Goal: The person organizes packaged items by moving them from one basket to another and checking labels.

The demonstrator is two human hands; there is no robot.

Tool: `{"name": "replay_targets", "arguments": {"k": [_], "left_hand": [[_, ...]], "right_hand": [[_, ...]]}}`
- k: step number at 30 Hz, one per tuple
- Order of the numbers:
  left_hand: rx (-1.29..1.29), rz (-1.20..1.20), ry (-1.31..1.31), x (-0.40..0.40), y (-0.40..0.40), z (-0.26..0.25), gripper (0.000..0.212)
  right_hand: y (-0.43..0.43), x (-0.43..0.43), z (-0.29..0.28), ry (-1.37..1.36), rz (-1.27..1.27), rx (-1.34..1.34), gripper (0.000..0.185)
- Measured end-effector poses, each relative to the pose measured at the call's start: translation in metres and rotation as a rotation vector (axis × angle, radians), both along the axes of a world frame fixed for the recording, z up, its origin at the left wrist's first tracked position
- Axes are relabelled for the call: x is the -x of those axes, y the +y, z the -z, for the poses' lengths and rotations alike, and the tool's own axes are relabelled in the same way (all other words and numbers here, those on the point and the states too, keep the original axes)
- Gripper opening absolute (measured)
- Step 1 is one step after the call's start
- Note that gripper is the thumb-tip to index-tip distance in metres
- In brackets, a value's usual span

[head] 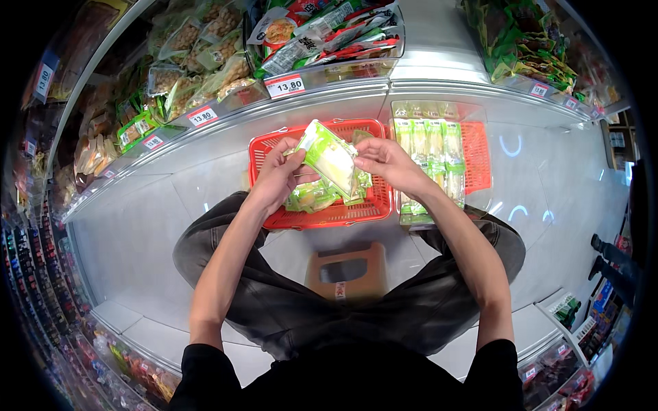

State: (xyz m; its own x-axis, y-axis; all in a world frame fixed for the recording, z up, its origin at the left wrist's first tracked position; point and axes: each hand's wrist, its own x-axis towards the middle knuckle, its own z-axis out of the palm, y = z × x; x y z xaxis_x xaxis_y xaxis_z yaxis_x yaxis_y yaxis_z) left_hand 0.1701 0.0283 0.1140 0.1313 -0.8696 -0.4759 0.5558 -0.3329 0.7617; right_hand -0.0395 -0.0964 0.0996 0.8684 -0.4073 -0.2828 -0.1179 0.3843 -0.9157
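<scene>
Between both hands is a green-and-white plastic food packet (331, 162), tilted above a red plastic shopping basket (324, 222). My left hand (280, 169) grips the packet's left edge between thumb and fingers. At its right edge, my right hand (386, 163) pinches the side near a corner. Several similar green packets (311, 198) lie loose inside the basket under the held one. Right of the basket stands a clear plastic bin (478, 203), where green-topped packets (432, 146) are lined up in rows.
A metal shelf (318, 90) with price tags runs along the far side, bearing bagged snacks (329, 36) in clear bins. A brown stool (372, 272) is between my legs. Another person's legs (614, 257) show at the right rim. More stocked shelves (123, 359) are behind me.
</scene>
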Motion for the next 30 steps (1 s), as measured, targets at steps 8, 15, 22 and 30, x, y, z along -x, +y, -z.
{"name": "replay_targets", "arguments": {"k": [8, 15, 22, 30], "left_hand": [[0.075, 0.039, -0.093, 0.007, 0.001, -0.006, 0.01], [0.128, 0.068, -0.305, 0.013, -0.001, -0.007, 0.007], [0.202, 0.138, -0.289, 0.012, -0.001, -0.007, 0.007], [0.421, 0.278, -0.359, 0.015, 0.001, -0.004, 0.017]], "right_hand": [[0.014, 0.012, 0.009, 0.169, 0.055, 0.173, 0.009], [0.015, 0.009, 0.015, 0.178, 0.107, 0.259, 0.007], [0.014, 0.009, 0.008, 0.158, 0.119, 0.284, 0.012], [0.012, 0.01, -0.001, 0.101, 0.365, 0.639, 0.012]]}}
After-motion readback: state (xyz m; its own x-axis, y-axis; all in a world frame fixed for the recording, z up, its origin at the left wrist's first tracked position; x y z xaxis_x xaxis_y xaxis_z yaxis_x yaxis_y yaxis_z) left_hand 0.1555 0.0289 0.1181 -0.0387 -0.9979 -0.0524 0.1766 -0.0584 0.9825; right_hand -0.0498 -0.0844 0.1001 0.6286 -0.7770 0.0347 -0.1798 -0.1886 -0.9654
